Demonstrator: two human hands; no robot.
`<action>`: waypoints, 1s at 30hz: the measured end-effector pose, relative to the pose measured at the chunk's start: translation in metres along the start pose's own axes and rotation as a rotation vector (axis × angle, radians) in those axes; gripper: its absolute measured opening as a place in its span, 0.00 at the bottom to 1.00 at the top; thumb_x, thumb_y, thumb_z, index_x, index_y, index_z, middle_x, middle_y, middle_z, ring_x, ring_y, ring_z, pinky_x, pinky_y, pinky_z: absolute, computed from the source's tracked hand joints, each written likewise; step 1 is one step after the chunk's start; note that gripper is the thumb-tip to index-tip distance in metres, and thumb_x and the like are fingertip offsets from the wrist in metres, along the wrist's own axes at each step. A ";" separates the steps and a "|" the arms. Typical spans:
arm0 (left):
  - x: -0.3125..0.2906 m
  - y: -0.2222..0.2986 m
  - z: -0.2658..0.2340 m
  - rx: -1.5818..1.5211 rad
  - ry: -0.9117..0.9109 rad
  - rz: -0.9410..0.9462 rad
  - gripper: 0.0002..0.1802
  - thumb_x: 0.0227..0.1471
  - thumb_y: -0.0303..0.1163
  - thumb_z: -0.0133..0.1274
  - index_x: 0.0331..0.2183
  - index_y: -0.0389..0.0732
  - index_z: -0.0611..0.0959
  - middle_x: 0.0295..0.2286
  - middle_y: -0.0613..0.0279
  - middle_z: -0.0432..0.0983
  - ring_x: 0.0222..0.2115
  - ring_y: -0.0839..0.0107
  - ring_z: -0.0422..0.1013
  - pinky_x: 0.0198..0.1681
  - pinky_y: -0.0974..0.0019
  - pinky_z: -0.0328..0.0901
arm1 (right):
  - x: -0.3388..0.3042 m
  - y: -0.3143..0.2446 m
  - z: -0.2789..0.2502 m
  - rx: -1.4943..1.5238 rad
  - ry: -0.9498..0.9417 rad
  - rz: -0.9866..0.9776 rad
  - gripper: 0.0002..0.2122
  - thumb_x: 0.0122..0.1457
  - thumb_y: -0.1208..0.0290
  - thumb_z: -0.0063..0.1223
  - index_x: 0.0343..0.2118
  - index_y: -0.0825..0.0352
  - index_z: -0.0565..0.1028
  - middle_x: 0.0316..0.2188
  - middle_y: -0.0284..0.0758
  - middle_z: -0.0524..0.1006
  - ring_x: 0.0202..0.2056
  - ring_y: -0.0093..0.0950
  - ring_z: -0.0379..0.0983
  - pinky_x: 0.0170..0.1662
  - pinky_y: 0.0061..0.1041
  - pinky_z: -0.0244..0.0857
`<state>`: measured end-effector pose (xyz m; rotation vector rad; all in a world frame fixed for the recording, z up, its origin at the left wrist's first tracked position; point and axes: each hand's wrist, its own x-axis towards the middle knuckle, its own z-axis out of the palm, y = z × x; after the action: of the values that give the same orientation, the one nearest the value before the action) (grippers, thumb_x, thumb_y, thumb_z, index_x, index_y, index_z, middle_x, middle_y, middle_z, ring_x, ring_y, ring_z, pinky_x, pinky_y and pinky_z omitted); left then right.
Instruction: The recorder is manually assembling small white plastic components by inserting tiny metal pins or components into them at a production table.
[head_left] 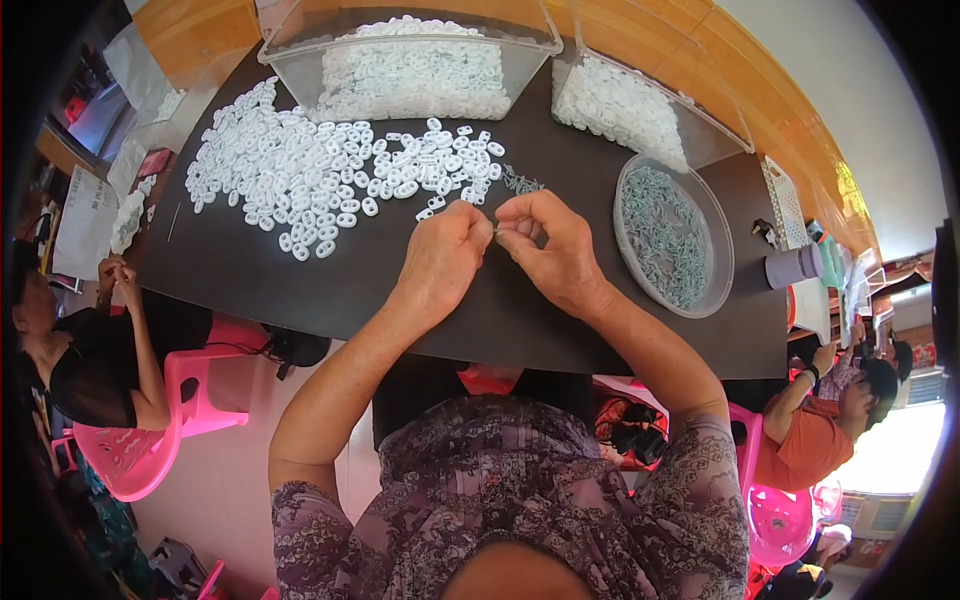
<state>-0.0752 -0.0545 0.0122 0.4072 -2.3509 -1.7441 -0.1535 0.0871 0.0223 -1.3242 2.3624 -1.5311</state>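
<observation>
My left hand and my right hand meet above the dark table, their fingertips almost touching. Both are closed in a pinch. Something tiny sits between the fingertips, too small and too covered to name. Just beyond them lies a small heap of grey metal screws. Loose white oval plastic pieces with two holes are scattered past my left hand, joining a larger white pile to the left. A round clear tub full of similar grey screws stands to the right of my right hand.
At the table's far side, two clear bins, one large and one to its right, hold many white pieces. A purple cup stands at the right edge. People sit on pink chairs to the left and right.
</observation>
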 end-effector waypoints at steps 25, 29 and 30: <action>-0.005 -0.008 -0.006 0.393 0.115 0.578 0.06 0.43 0.19 0.54 0.28 0.37 0.76 0.20 0.60 0.71 0.20 0.69 0.70 0.23 0.68 0.64 | 0.009 -0.001 -0.007 0.374 -0.191 0.398 0.09 0.48 0.81 0.56 0.34 0.72 0.73 0.29 0.31 0.75 0.31 0.16 0.69 0.36 0.15 0.64; -0.004 -0.010 -0.008 0.005 -0.012 0.258 0.00 0.48 0.21 0.51 0.27 0.36 0.77 0.17 0.69 0.69 0.19 0.83 0.64 0.21 0.77 0.59 | 0.007 -0.008 -0.005 0.249 -0.165 0.298 0.07 0.50 0.80 0.57 0.33 0.70 0.74 0.28 0.28 0.75 0.29 0.14 0.68 0.34 0.14 0.63; -0.004 -0.008 -0.009 0.005 -0.012 0.258 0.00 0.48 0.21 0.51 0.27 0.36 0.77 0.17 0.69 0.69 0.19 0.83 0.64 0.21 0.77 0.59 | 0.008 -0.010 -0.006 0.212 -0.153 0.281 0.06 0.50 0.79 0.57 0.32 0.69 0.74 0.27 0.27 0.74 0.29 0.13 0.68 0.33 0.13 0.62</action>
<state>-0.0677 -0.0632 0.0072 0.0876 -2.2963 -1.6254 -0.1545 0.0850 0.0364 -0.9788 2.1170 -1.4886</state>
